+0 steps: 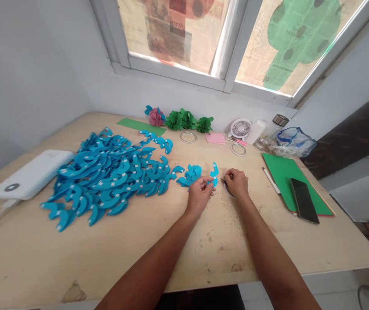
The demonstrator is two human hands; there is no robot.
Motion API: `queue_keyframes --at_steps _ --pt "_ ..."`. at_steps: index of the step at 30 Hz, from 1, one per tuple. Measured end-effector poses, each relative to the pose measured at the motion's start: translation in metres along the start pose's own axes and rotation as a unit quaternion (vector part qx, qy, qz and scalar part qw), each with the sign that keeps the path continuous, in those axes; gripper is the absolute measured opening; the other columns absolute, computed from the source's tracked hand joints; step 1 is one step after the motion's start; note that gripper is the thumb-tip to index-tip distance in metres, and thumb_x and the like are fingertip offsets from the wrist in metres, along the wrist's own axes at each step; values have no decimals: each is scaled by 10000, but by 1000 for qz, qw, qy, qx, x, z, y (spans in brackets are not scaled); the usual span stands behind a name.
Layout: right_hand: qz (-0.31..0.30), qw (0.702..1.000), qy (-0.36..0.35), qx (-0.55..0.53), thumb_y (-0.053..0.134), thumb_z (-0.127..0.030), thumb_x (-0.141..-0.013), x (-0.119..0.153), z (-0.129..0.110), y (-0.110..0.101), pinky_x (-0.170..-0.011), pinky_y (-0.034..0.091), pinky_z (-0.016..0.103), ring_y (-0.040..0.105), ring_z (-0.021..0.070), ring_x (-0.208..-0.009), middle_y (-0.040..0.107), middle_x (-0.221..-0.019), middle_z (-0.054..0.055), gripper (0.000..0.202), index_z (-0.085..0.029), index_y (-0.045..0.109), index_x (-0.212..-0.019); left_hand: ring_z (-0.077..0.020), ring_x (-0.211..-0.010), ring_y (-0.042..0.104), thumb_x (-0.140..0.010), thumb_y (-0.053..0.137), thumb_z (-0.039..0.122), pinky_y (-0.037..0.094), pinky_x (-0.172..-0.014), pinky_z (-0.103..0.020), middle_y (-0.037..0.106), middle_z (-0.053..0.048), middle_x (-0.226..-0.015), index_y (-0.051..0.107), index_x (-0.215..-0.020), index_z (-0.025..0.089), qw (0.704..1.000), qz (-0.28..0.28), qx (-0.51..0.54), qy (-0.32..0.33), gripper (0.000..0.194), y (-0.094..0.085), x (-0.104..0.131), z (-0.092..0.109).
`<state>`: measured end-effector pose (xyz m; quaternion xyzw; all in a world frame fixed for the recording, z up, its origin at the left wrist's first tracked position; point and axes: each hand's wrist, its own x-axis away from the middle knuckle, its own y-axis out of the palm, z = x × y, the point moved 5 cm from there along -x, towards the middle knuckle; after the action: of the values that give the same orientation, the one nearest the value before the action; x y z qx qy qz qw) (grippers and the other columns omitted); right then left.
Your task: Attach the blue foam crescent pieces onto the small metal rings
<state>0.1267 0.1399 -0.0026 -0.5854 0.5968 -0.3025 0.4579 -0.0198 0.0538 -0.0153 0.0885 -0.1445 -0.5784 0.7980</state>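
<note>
My left hand [200, 194] pinches a curved blue paper piece [215, 169] with small white squares on it, held just above the table. My right hand [236, 182] is closed a little to the right, its fingertips together around something small and dark that I cannot make out. Beneath that hand a ring-shaped roll [228, 191] shows partly, the rest of it hidden. Beside my left hand lies a bunched blue paper cluster [192, 174]. A big heap of blue curved paper pieces [107, 172], many marked with white squares, spreads over the table's left half.
A white power bank [32, 174] with a cable lies far left. Along the wall stand green paper figures [187, 119], a pink paper figure [156, 117], a small fan [240, 128] and a bottle [275, 125]. A phone [304, 200] rests on green sheets [281, 172] beside a pen [271, 181].
</note>
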Motion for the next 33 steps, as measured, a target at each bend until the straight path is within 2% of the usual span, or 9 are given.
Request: queue_keyframes --at_steps 12,19,25,30,32,33 --pt "21 998 24 -54 432 -293 -816 0 5 -4 -683 323 297 546 197 -773 650 -801 34 167 -208 566 -765 -126 -521 597 -674 641 278 354 -431 -178 618 -9 -550 601 -911 126 1000 3 18 0 285 -1 -2 -1" --pt "39 997 25 -59 421 -295 -814 1 6 -4 -676 323 299 530 196 -744 630 -763 33 164 -214 544 -744 -127 -528 601 -666 642 293 345 -431 -182 638 -20 -578 609 -874 134 1000 0 20 -6 263 -1 -2 -1" --pt "45 988 39 -142 421 -302 -803 1 11 -1 -657 354 280 533 168 -682 619 -721 8 155 -216 543 -760 -114 -468 569 -656 654 317 341 -423 -188 652 -32 -584 605 -846 132 1000 2 20 -8 269 -1 -2 -1" --pt "110 970 28 -216 477 -353 -777 5 4 -15 -725 378 307 538 181 -747 605 -737 18 180 -200 559 -731 -92 -429 534 -669 645 322 345 -420 -186 656 -30 -583 585 -847 136 999 13 35 -13 265 -3 -2 -1" --pt "92 950 15 -298 506 -376 -764 8 -5 -18 -734 395 307 541 176 -750 610 -748 22 196 -192 567 -740 -90 -430 532 -672 642 331 348 -422 -184 651 -25 -578 580 -844 138 999 21 42 -8 266 -4 -3 0" --pt "60 934 10 -353 518 -386 -760 10 -10 -17 -721 406 302 546 168 -734 620 -778 26 204 -189 571 -761 -89 -432 532 -676 639 335 350 -424 -184 649 -24 -578 578 -841 139 999 24 45 -3 263 -4 -3 1"
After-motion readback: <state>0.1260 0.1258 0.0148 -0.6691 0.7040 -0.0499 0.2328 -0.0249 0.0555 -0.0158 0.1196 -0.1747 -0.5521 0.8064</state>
